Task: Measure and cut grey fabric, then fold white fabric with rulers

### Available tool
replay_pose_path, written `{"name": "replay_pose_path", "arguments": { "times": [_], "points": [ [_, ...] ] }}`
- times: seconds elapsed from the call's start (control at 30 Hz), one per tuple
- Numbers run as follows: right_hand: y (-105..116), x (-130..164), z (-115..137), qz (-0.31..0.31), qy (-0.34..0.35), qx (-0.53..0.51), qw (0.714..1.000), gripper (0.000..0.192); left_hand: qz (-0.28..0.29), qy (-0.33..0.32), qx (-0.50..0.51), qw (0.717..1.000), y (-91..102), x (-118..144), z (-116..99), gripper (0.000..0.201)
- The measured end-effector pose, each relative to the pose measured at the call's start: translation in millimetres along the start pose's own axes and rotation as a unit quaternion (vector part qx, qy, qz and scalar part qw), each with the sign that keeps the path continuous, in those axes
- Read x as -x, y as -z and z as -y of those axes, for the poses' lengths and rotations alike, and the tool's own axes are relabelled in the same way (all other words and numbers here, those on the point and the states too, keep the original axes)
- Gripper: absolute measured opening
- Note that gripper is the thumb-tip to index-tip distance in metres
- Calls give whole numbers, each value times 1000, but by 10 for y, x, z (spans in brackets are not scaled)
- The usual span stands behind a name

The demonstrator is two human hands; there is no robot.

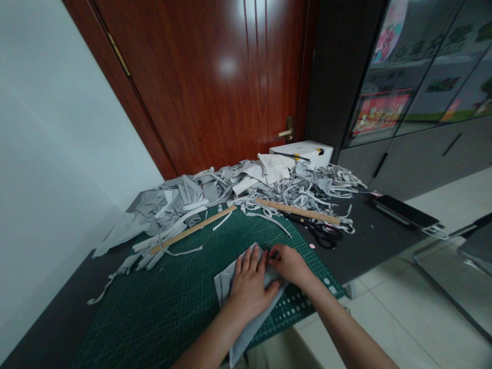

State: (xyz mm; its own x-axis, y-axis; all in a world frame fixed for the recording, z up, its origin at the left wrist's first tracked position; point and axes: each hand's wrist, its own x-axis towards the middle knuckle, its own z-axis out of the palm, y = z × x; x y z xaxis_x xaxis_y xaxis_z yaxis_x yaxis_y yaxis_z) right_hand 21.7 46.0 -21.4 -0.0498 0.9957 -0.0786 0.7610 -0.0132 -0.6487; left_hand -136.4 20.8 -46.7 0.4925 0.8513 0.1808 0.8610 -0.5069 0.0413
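A grey piece of fabric [225, 284] lies on the green cutting mat [172, 297] near the table's front edge. My left hand [249, 284] presses flat on the fabric with its fingers spread. Just to its right, my right hand [290, 264] rests on the fabric's far edge with its fingertips pinched around something small and dark that I cannot make out. Black scissors [321, 233] lie on the mat's far right corner, apart from both hands.
A heap of grey fabric strips and scraps [246, 192] covers the back of the dark table. Two wooden rulers [192, 229] [298, 210] lie in front of it. A white box [303, 152] stands by the door, a phone [407, 211] at the right edge.
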Motion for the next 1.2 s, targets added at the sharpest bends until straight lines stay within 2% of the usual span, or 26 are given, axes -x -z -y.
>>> {"name": "replay_pose_path", "arguments": {
  "times": [0.27, 0.4, 0.57, 0.77, 0.9, 1.0, 1.07, 1.1, 1.13, 1.2],
  "points": [
    [42, 248, -50, 23, 11, 15, 1000, 30, -3, -3, 14, 1000, 28, -4, -5, 65],
    [65, 291, -131, 38, 10, 4, 999, 21, 0, -9, 14, 1000, 24, -10, 0, 67],
    [58, 341, -141, 22, 8, 46, 999, 11, 3, -8, 22, 1000, 36, -13, -19, 67],
    [43, 462, -150, 38, 37, 138, 989, 16, 15, -6, 28, 999, 71, -9, -49, 70],
    [88, 531, -248, 39, 42, 133, 989, 18, 14, -7, 25, 1000, 80, -7, -54, 72],
    [162, 525, -261, 11, 10, 137, 990, 23, 18, -3, 22, 1000, 76, -6, -51, 72],
    [178, 458, -182, -39, 10, 103, 994, 25, 18, -5, 23, 1000, 62, -8, -48, 71],
    [158, 402, -112, -68, 38, 55, 995, 26, 17, -6, 23, 1000, 51, -9, -47, 72],
    [114, 333, -28, -96, 83, -11, 992, 26, 17, -7, 23, 1000, 40, -11, -48, 74],
    [-42, 174, 151, -122, 192, -166, 960, 30, 14, -4, 22, 1000, 20, -15, -55, 77]
  ]
}}
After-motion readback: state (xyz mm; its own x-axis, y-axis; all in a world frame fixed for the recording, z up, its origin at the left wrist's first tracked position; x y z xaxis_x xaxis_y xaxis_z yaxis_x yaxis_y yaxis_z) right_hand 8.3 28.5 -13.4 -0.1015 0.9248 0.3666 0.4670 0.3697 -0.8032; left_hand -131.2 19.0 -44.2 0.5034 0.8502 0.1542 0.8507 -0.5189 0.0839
